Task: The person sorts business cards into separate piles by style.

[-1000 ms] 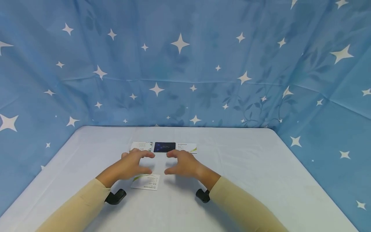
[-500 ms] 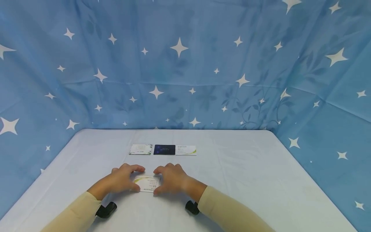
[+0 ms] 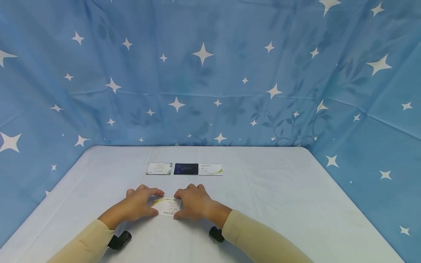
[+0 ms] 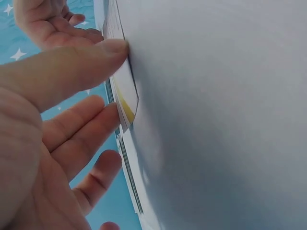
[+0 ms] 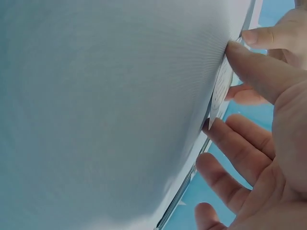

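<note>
A white business card [image 3: 169,206] with a yellow-green curve and dark print lies between my two hands, near the middle of the table. At its left end my left hand [image 3: 136,204] holds it, thumb on the near edge and fingertips on the far edge. My right hand [image 3: 195,203] grips the right end the same way. In the left wrist view the thumb [image 4: 91,64] presses the card's edge, and its yellow corner shows below. The right wrist view has the other thumb [image 5: 259,67] on the card [image 5: 221,84], whose lower corner meets a fingertip.
Behind the hands three business cards lie in a row: a white one with leaf decoration [image 3: 159,168], a dark blue one [image 3: 186,169] and a white one with a green-yellow curve [image 3: 211,169]. A blue star-patterned curtain [image 3: 204,80] hangs behind the white table [image 3: 279,197].
Both hands have come down and nearer to the body from above the table, and now hold the near business card by its two ends. The back row has stayed put.
</note>
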The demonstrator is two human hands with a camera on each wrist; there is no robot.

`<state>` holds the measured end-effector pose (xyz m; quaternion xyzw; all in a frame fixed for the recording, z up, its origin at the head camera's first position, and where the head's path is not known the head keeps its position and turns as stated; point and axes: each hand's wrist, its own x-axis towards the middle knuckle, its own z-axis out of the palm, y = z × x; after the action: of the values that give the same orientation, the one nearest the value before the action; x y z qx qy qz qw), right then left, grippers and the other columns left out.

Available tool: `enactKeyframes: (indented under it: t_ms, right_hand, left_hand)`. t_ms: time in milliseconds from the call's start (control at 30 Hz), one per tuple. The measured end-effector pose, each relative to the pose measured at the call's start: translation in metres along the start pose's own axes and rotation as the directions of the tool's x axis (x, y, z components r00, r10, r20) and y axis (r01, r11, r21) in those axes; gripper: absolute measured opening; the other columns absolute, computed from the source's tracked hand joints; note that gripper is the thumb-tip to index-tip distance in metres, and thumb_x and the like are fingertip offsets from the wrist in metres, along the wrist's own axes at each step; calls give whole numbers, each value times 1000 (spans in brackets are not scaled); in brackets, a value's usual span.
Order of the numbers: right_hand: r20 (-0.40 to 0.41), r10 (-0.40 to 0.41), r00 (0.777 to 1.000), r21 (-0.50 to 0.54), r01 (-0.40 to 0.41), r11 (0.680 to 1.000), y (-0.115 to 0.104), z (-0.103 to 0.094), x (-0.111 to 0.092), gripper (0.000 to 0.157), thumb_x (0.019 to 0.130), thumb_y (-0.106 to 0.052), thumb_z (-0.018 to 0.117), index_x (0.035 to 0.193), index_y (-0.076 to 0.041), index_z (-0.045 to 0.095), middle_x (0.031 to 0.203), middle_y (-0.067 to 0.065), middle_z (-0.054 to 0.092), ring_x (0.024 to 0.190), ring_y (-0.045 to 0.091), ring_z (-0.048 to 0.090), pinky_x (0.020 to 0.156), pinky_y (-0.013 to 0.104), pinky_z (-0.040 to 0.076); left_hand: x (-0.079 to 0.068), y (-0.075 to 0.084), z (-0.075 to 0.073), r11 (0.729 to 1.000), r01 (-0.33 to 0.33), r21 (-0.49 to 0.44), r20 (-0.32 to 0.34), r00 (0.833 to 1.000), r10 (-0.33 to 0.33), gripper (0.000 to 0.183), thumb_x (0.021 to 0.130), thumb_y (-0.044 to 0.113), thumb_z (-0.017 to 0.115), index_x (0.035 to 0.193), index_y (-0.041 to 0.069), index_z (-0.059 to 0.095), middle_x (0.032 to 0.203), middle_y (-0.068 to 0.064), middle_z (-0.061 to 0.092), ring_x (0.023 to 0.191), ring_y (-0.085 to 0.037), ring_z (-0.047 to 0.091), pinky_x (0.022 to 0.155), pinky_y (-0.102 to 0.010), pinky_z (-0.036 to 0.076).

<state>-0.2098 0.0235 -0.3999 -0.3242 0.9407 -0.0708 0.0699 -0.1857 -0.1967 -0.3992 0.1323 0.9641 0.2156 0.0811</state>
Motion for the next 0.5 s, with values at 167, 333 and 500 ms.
enactKeyframes:
  t_ms: [167, 333, 500]
  right_hand:
    - [-10, 0, 1000, -11, 0, 1000, 0, 1, 0, 53, 82, -53, 78, 126, -25, 68, 108, -15, 67, 99, 11, 51, 88, 37, 36]
    - [-18, -23, 1000, -51, 22, 998, 0, 0, -1, 51, 84, -52, 76, 127, -24, 68, 104, -15, 67, 98, 11, 51, 87, 37, 36]
    - [-15, -39, 999, -70, 38, 997, 1, 0, -1, 53, 84, -53, 75, 128, -24, 68, 105, -15, 67, 98, 11, 51, 86, 37, 36]
  left_hand:
    - [-1, 0, 0, 1000, 2, 11, 13, 1000, -2, 60, 69, 28, 91, 124, 20, 69, 113, 7, 64, 102, -17, 48, 78, -44, 28]
    - [0, -1, 1, 999, -23, 26, -18, 1000, 24, 51, 72, 24, 89, 120, 18, 71, 110, 9, 65, 102, -17, 48, 78, -44, 27]
    - [0, -2, 2, 997, -56, 58, -55, 997, 60, 38, 79, 18, 83, 115, 17, 73, 102, 11, 63, 99, -15, 46, 79, -45, 24]
